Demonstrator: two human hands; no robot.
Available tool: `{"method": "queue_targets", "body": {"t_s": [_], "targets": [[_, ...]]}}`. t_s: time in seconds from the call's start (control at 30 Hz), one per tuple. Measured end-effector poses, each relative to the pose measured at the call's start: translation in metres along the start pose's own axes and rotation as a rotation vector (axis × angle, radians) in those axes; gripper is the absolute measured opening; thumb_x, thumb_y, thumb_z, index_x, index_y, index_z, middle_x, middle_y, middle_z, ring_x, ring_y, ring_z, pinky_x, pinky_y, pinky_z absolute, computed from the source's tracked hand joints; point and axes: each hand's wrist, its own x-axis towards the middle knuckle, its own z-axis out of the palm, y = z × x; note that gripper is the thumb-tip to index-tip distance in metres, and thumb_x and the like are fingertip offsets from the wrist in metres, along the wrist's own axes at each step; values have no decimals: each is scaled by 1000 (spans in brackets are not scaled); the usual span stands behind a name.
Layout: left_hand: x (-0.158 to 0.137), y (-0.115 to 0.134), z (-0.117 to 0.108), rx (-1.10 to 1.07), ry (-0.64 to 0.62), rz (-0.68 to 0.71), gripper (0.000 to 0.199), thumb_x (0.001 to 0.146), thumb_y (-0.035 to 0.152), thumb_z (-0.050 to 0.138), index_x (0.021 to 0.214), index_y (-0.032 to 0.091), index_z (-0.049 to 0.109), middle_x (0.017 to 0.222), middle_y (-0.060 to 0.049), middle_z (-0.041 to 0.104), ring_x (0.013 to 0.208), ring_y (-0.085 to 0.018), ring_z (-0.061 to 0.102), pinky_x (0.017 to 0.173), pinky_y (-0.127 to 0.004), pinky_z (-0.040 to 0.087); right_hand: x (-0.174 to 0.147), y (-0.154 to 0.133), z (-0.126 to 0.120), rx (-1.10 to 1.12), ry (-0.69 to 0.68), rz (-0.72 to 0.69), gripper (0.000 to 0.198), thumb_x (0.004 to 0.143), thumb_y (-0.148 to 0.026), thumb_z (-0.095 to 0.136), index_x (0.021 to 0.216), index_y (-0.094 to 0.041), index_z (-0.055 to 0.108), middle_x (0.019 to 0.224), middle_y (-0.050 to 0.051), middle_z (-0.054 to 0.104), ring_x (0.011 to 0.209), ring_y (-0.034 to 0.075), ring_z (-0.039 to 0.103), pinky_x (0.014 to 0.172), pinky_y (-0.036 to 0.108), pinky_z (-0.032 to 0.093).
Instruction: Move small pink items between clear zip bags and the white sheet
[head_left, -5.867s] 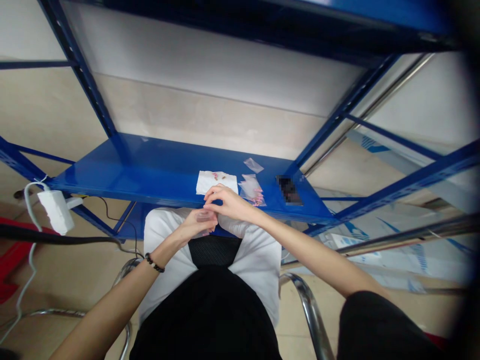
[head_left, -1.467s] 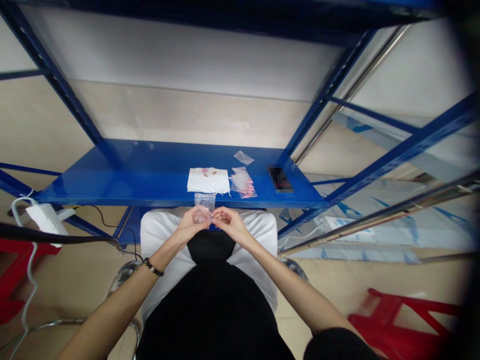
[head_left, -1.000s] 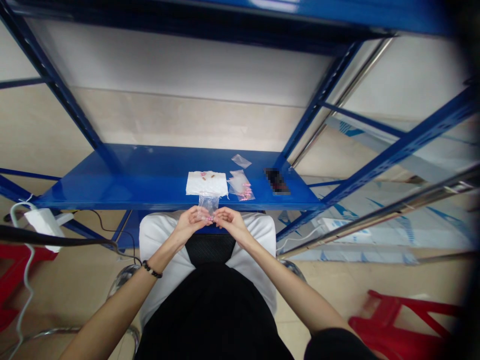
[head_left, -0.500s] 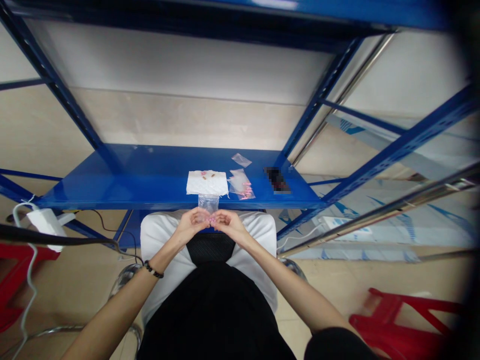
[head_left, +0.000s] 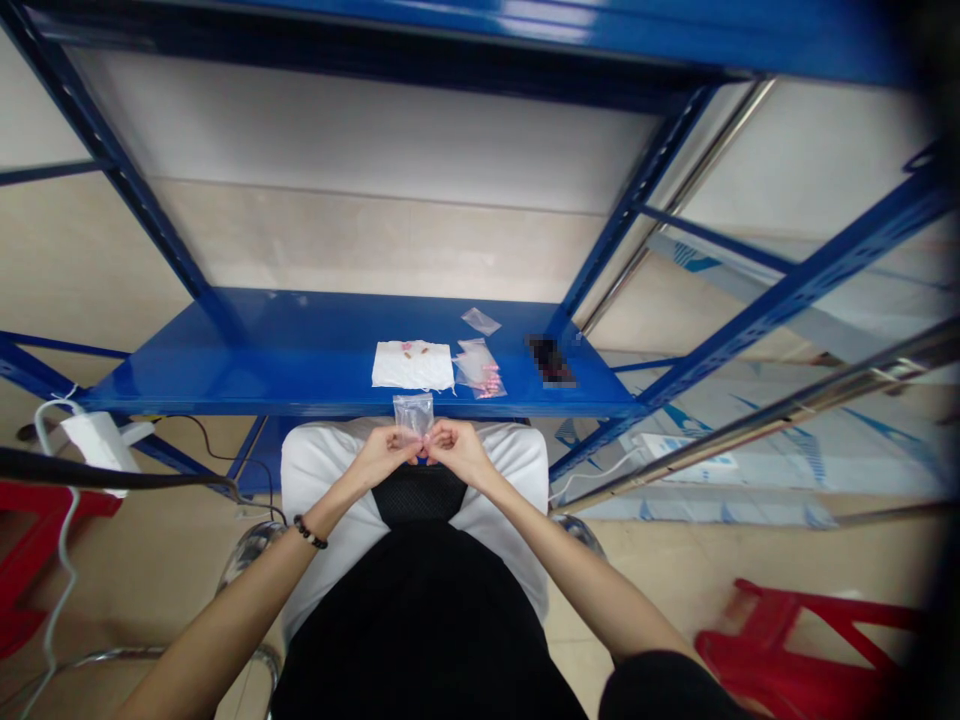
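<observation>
A small clear plastic bag is pinched between my two hands, just in front of the shelf's edge and above my lap. My left hand has its fingers closed on the bag's near left part. On the near right part, the fingers of my right hand are closed as well. Something pinkish shows at the fingertips, too small to make out. Beyond the bag lies a white cloth-like pouch with small brown and pink pieces on it. To its right is a clear bag with pink pieces.
The blue shelf carries these things, along with another clear bag and a blurred-out dark object. A blue upper shelf hangs overhead. A white power strip is at left; a red stool stands at right.
The clear bag in my hands has tilted up and shows more of itself above my fingers. The pink bit between the fingertips shows less. My hands stay close together.
</observation>
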Motion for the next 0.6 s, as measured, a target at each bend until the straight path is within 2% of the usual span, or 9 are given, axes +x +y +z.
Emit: {"method": "queue_targets", "body": {"t_s": [0.17, 0.4, 0.6], "targets": [[4, -1, -1, -33, -19, -5, 35, 78, 44, 74, 86, 11, 70, 79, -8, 71, 62, -13, 63, 62, -26, 51, 4, -3, -3, 52, -23, 15, 28, 74, -39, 75, 85, -16, 65, 71, 3, 70, 56, 13, 65, 55, 25, 54], [-3, 14, 4, -75, 75, 33, 36, 80, 47, 71, 97, 15, 67, 85, -6, 70, 73, -15, 66, 66, -25, 53, 2, -2, -1, 80, -74, 2, 31, 77, -42, 74, 91, -17, 62, 76, 3, 70, 59, 13, 66, 55, 24, 54], [2, 8, -4, -70, 164, 74, 38, 81, 50, 68, 90, 13, 69, 84, -8, 72, 72, -17, 68, 65, -27, 55, 2, -4, -1, 36, -120, 20, 33, 77, -42, 74, 93, -18, 58, 77, 3, 72, 60, 14, 68, 51, 21, 51]]}}
